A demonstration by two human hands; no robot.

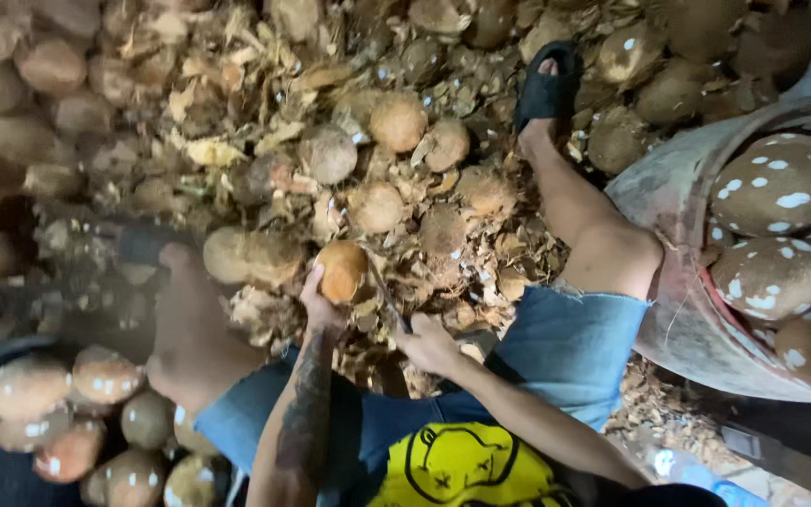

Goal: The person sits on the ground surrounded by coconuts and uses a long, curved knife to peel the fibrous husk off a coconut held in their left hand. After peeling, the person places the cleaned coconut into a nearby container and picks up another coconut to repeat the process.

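Note:
Seated among husk scraps, I hold a round brown coconut (343,270) up in my left hand (316,302), fingers wrapped round its left side. My right hand (427,343) grips the handle of a dark knife (393,313), whose blade points up toward the coconut's lower right. My legs in cut-off denim shorts spread to either side, the right foot in a black sandal (546,86) resting on the heap.
A heap of husked coconuts (396,122) and dry husk scraps (237,141) covers the ground ahead. A grey tub (678,310) at right holds peeled coconuts with white patches. More peeled coconuts (96,422) lie in a dark container at lower left.

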